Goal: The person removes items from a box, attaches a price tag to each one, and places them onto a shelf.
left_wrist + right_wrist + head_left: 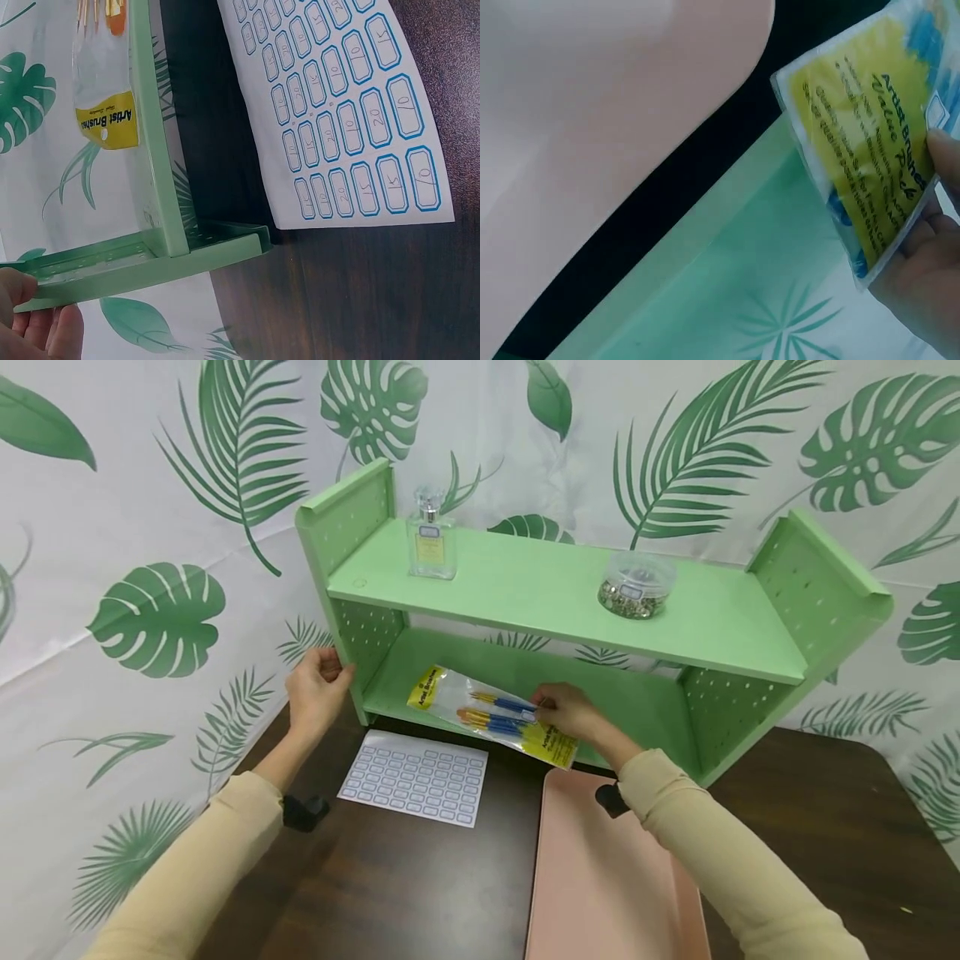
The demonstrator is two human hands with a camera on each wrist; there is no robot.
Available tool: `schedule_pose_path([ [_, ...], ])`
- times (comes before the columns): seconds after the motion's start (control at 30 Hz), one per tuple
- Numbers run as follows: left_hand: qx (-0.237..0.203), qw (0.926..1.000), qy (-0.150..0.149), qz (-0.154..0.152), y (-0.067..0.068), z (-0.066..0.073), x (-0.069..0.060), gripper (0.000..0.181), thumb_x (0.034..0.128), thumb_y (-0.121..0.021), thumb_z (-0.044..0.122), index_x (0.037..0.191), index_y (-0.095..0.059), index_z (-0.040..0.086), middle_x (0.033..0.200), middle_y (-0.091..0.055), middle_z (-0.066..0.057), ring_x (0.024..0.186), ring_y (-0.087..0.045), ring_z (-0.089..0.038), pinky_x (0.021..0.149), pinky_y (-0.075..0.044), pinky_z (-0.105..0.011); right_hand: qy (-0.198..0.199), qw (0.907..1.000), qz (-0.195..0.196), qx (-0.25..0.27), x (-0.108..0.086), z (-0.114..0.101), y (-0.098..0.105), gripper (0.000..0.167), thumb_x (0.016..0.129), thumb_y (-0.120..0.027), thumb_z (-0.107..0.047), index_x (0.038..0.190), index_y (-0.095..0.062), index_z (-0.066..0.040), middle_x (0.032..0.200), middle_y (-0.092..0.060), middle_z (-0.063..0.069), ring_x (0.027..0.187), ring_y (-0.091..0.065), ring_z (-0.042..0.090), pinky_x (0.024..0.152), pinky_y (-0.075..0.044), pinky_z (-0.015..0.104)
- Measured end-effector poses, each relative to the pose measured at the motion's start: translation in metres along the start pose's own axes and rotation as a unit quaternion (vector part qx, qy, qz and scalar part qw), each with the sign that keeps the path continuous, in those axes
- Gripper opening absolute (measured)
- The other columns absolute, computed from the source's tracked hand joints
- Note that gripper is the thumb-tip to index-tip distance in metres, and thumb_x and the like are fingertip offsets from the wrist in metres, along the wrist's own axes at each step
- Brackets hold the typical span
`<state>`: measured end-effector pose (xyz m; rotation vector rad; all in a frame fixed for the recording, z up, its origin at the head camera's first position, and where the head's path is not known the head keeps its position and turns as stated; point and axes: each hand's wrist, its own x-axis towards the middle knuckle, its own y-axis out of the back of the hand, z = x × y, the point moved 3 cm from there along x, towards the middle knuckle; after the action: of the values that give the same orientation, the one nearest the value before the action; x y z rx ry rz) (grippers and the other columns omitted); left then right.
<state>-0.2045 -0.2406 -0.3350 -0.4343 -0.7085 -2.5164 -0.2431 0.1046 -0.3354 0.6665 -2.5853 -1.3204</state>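
My right hand (569,709) pinches a clear packet of artist brushes (491,720) by its edge, near the right end. The packet has yellow printed ends and blue-handled brushes inside, and it is held at the lower shelf's front edge. In the right wrist view the thumb lies beside a small blue-bordered label (936,111) on the packet (855,142). My left hand (317,687) grips the left side panel of the green shelf unit (525,570). From the left wrist view, thumb and fingers of that hand (37,322) lie on either side of the panel edge.
A perfume bottle (431,547) and a clear round container of small metallic pieces (636,587) stand on the upper shelf. On the dark table (375,877) lie a sheet of blue-bordered labels (416,777) and, at the right, a pink tray (600,868). Leaf-patterned cloth hangs behind.
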Motion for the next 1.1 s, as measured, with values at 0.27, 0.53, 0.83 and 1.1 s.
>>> schedule_pose_path([
  [0.27,-0.001,1.0000,0.000,-0.001,0.000,0.000,-0.001,0.025,0.0871,-0.063,0.005,0.107,-0.056,-0.009,0.106,-0.065,-0.024,0.095,-0.066,-0.034,0.065,-0.040,0.000,0.012,0.9984,0.034,-0.044,0.008,0.006,-0.007,0.020,0.093,-0.051,-0.004,0.110,-0.061,0.001,0.105,-0.063,0.019,0.088,-0.058,0.029,0.081,-0.049,0.045],
  [0.53,0.000,1.0000,-0.008,0.001,0.000,0.001,0.000,0.024,0.0864,-0.063,0.002,0.106,-0.056,-0.010,0.104,-0.065,-0.026,0.093,-0.066,-0.036,0.063,-0.038,0.002,0.010,0.9962,0.066,-0.055,0.012,0.009,-0.011,0.019,0.095,-0.052,-0.005,0.109,-0.064,-0.002,0.104,-0.062,0.017,0.090,-0.057,0.028,0.081,-0.049,0.044],
  [0.83,0.008,0.9999,-0.006,0.005,0.000,0.000,0.001,0.024,0.0862,-0.063,0.003,0.106,-0.056,-0.010,0.104,-0.065,-0.025,0.092,-0.067,-0.035,0.063,-0.039,0.002,0.005,0.9904,0.113,-0.079,0.015,0.012,-0.009,0.018,0.093,-0.057,-0.008,0.107,-0.067,-0.004,0.102,-0.063,0.015,0.095,-0.057,0.030,0.083,-0.049,0.044],
  [1.1,0.015,0.9998,-0.013,0.005,0.000,0.000,0.002,0.024,0.0856,-0.064,0.003,0.105,-0.057,-0.010,0.103,-0.065,-0.026,0.091,-0.067,-0.036,0.062,-0.039,0.003,-0.012,0.9893,0.121,-0.081,0.014,0.015,-0.012,0.026,0.092,-0.058,-0.007,0.117,-0.063,0.000,0.115,-0.059,0.021,0.110,-0.051,0.037,0.092,-0.045,0.048],
])
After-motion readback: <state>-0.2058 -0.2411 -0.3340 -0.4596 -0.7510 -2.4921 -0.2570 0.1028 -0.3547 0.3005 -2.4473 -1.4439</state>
